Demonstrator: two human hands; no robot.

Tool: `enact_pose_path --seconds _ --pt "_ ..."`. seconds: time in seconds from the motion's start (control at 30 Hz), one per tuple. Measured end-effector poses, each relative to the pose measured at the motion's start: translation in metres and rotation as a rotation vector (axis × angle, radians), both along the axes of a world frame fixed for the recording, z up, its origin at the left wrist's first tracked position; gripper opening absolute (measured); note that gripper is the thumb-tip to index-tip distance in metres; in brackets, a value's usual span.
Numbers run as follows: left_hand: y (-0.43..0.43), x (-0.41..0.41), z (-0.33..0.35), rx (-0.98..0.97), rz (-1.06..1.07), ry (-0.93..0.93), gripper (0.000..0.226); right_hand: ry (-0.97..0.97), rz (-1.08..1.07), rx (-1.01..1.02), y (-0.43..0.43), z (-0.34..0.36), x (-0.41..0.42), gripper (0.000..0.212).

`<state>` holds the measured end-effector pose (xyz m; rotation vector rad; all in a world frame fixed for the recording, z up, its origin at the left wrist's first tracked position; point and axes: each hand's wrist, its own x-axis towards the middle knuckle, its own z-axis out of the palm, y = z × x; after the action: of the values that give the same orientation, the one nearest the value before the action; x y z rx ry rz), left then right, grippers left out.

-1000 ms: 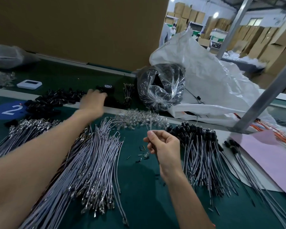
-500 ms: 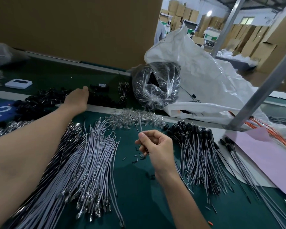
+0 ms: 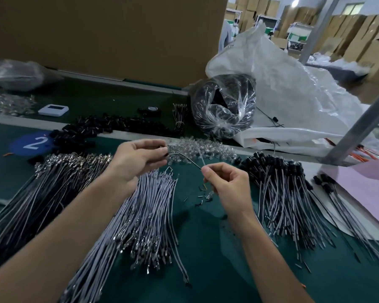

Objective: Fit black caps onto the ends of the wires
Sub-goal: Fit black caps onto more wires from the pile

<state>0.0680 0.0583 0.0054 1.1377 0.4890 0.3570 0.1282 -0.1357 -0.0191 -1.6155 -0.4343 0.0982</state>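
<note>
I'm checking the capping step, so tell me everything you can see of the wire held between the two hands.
The wire is thin, greyish and looks plastic-insulated. It is held in the air above the green table, bent in a shallow arc. The right hand pinches it between thumb and forefinger; its other end reaches the fingertips of the left hand, which pinch a small black cap. Whether that end sits inside the cap is too small to tell.

The left hand [image 3: 138, 159], nearer the blue "2" sticker [image 3: 34, 143], and the right hand [image 3: 228, 184], farther from it, are bare, like both forearms [image 3: 70, 219] (right thumbnail short, plain).
</note>
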Motion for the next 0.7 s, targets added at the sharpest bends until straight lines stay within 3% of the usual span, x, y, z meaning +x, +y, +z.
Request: enact_pose_path --seconds 0.2,0.47,0.7 --pt "-0.023 -0.016 -0.009 -0.339 0.116 -0.216 0.026 -0.124 -0.035 0.012 0.000 0.000 -0.004 0.012" --pt "-0.032 -0.015 -0.014 -0.263 0.060 -0.254 0.019 -0.159 -0.033 0.025 0.000 0.001 -0.003 0.010" --pt "-0.038 -0.014 -0.012 -0.190 0.042 -0.288 0.028 -0.188 -0.028 0.007 0.003 -0.001 -0.004 0.010"
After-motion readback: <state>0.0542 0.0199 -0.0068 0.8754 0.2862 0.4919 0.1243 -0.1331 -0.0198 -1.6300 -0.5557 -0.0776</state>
